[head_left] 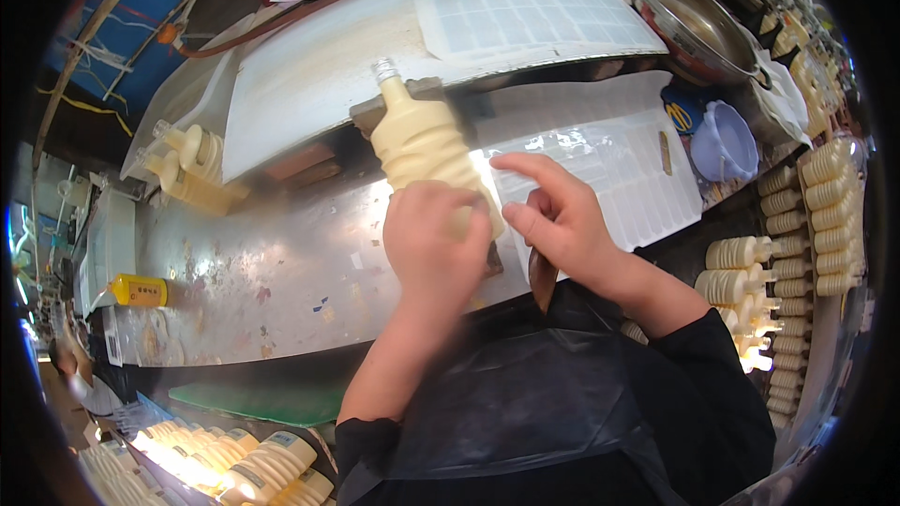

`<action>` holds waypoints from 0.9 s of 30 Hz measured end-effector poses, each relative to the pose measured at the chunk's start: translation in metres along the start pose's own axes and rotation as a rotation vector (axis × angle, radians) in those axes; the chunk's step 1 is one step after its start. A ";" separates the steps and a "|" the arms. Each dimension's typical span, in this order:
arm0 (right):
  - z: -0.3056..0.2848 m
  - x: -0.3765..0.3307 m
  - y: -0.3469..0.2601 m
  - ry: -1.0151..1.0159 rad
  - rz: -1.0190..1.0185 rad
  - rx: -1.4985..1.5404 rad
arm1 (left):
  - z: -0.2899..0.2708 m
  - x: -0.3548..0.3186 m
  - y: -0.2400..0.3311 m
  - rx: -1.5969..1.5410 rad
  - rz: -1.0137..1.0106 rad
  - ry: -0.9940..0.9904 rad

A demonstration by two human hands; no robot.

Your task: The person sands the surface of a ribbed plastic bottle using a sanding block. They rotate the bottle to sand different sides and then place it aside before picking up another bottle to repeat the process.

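Note:
A cream-coloured bottle (427,145) with spiral ridges and a clear threaded neck lies on its side at the middle of the metal table, neck pointing away from me. Dark blocks (367,116) prop it up. My left hand (436,234) is over its near end, fingers curled in and slightly blurred; whatever is between them is hidden. Just to the right, my right hand (567,225) has a brown flat scraper-like blade (542,281) in its curled fingers, with the index finger stretched toward the bottle. Beside it lies a translucent sheet of labels (609,169).
Another label sheet (544,17) rests on a white board (319,66) behind. Two cream bottles (187,173) and a yellow bottle (141,290) are at left. A lilac bucket (724,142) and metal pan (698,19) stand at right. More bottles (736,281) are stacked right and lower left.

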State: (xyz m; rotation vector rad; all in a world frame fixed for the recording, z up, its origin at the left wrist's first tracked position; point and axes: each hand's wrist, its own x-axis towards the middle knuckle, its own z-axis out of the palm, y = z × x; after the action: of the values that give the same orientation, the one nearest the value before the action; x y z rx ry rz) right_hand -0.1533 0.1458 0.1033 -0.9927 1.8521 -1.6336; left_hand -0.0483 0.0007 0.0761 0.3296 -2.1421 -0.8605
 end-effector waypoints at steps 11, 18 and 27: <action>0.011 0.100 0.013 -0.210 0.275 0.151 | -0.015 0.028 -0.038 -0.830 -0.696 0.334; 0.016 0.140 0.015 -0.137 0.169 -0.266 | 0.003 0.032 -0.089 -0.978 -0.815 0.396; 0.005 0.149 0.037 -0.121 0.150 -0.197 | 0.010 0.038 -0.098 -1.166 -0.933 0.341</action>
State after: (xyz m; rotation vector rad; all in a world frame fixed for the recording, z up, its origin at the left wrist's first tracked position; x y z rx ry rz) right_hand -0.2504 0.0288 0.0824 -0.9830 1.9810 -1.2952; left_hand -0.0849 -0.0850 0.0273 0.7672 -0.8173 -2.1773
